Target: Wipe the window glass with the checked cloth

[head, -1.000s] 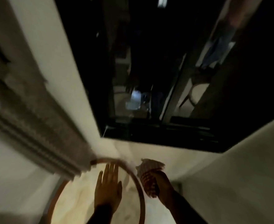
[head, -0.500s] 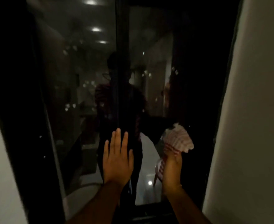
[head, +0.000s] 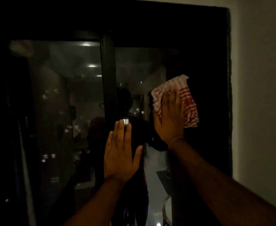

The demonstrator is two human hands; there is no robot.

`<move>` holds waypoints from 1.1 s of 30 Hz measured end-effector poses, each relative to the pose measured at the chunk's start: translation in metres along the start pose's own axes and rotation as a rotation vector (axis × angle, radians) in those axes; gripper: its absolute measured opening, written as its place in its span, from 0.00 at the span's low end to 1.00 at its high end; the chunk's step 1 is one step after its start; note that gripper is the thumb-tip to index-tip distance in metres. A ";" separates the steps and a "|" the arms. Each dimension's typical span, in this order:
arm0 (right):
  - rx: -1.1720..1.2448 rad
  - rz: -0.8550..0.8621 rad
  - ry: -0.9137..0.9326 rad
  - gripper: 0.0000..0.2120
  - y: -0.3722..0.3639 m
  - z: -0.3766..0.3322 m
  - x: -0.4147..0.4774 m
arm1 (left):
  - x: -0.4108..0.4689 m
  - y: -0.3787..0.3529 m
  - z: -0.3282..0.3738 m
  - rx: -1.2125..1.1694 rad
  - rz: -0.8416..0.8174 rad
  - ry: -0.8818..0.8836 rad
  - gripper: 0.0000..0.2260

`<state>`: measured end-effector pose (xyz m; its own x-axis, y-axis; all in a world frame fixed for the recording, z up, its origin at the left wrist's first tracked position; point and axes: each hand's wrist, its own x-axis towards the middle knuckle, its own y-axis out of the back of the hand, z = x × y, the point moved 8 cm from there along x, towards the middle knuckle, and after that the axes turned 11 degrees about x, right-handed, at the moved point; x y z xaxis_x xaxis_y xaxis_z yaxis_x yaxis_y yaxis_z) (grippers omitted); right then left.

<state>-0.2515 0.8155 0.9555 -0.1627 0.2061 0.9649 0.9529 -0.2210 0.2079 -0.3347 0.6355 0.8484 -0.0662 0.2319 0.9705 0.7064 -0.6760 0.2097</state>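
The right hand (head: 169, 115) lies flat with its fingers spread, pressing the checked cloth (head: 189, 101) against the window glass (head: 60, 103) on the right-hand pane. The cloth (red and white, bunched rather than folded neatly) sticks out above and to the right of the fingers, its top corner lifting toward the dark upper part of the pane. A thin band (head: 176, 139) circles the right wrist.

The left hand (head: 120, 154) is open and empty, palm toward the window, fingers close together and pointing up, the thumb held out to the side. It sits lower than the right hand and just beside the dark upright bar (head: 108, 88) that divides the two panes; whether the palm actually touches the glass cannot be told.

The glass is dim and reflective, showing ceiling lights and a shadowy figure. A pale wall (head: 261, 95) runs along the right side of the black window frame (head: 229, 79).
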 end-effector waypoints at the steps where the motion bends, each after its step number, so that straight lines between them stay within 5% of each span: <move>1: -0.011 0.003 0.007 0.37 -0.003 -0.006 0.000 | -0.001 0.002 0.000 -0.022 0.018 -0.006 0.35; 8: 0.287 -0.399 0.602 0.31 -0.064 -0.070 -0.156 | -0.005 0.009 -0.004 -0.191 0.112 -0.028 0.38; 12: 0.217 -0.311 0.816 0.27 -0.044 -0.035 -0.176 | -0.003 0.008 -0.003 -0.192 0.112 -0.055 0.39; 15: 0.093 -0.246 0.678 0.27 -0.024 -0.008 -0.092 | -0.002 0.011 -0.002 -0.153 0.111 -0.042 0.35; 20: -0.030 0.142 0.136 0.27 0.031 0.007 0.078 | -0.003 0.009 -0.003 -0.162 0.097 -0.043 0.36; 22: -0.021 0.149 0.138 0.28 0.029 -0.028 0.105 | -0.003 0.008 -0.003 -0.179 0.095 -0.040 0.37; 27: 0.018 -0.145 0.644 0.30 -0.017 -0.104 0.029 | -0.005 0.010 -0.004 -0.220 0.138 -0.038 0.38; 33: -0.006 -0.532 0.987 0.28 -0.056 -0.051 -0.126 | -0.006 0.010 -0.001 -0.207 0.136 -0.059 0.39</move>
<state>-0.2978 0.7532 0.8309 -0.6833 -0.5697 0.4566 0.7005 -0.3351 0.6301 -0.3279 0.6260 0.8450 0.0647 0.1653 0.9841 0.5461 -0.8313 0.1037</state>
